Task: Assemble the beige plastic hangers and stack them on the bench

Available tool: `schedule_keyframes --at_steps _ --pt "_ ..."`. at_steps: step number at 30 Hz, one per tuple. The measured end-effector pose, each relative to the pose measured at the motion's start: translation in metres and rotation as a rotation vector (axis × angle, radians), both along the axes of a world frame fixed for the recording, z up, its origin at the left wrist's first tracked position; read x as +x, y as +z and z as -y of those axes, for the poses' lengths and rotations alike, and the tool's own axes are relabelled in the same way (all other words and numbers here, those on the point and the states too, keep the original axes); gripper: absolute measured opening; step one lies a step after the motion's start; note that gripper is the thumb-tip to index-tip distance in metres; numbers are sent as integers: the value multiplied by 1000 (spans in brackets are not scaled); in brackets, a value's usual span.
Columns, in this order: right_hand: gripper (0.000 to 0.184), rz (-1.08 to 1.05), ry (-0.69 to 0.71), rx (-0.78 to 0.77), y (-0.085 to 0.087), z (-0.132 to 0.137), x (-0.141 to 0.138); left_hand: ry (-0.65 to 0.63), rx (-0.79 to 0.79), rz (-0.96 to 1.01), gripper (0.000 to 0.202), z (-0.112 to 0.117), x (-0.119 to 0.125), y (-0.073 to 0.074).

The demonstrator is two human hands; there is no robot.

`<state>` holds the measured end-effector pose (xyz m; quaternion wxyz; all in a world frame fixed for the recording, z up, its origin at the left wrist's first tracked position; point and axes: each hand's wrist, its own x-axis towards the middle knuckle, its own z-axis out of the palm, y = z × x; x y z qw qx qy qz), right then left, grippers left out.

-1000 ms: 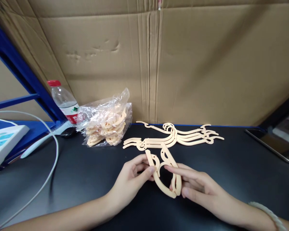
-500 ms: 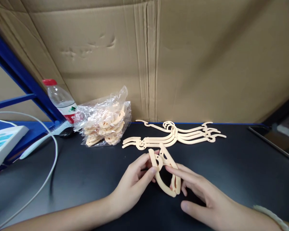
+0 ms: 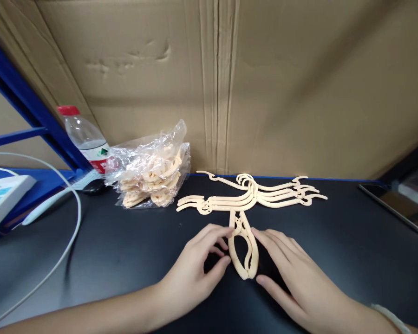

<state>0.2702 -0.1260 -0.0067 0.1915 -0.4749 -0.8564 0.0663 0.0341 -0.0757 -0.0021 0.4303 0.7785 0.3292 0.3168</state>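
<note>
A beige folded folding hanger (image 3: 233,250) lies on the black table in front of me, its two arms swung together into a narrow loop. My left hand (image 3: 198,264) is at its left side, the index fingertip against the upper edge and the thumb spread lower down. On the other side, my right hand (image 3: 292,269) has its fingertips by the hanger's right edge, thumb apart from the fingers. Neither hand is closed round it. Just beyond, several unfolded beige hangers (image 3: 230,202) lie overlapped with their hooks bunched in the middle.
A clear plastic bag (image 3: 153,174) of folded beige hangers stands at the back left. Behind it are a red-capped bottle (image 3: 87,139) and a pale-handled brush (image 3: 48,206). A white cable (image 3: 77,222) loops at left. A dark-screened device (image 3: 397,206) lies right. Cardboard (image 3: 299,93) walls the back.
The hanger has gone from being held tilted between my hands to lying on the table, its arms closer together. My left hand's grip has loosened, and my right fingers have shifted to its outer edge.
</note>
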Motion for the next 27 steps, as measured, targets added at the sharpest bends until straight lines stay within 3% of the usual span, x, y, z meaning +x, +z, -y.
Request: schedule_keyframes --at_steps 4,11,15,20,23,27 --pt "43 25 12 -28 -1 -3 4 -134 278 -256 45 6 -9 2" --pt "40 -24 85 -23 5 -4 1 -209 408 -480 48 7 -12 -2" --pt "35 -91 44 60 2 -19 17 -197 397 -468 54 6 -14 0" --pt "28 -68 -137 288 -8 -56 61 -159 370 -405 53 2 -15 3" --pt "23 -39 -158 286 -13 -70 79 -135 367 -357 50 0 -15 5" --pt "17 -49 -142 229 -19 -76 84 -95 388 -295 45 1 -15 7"
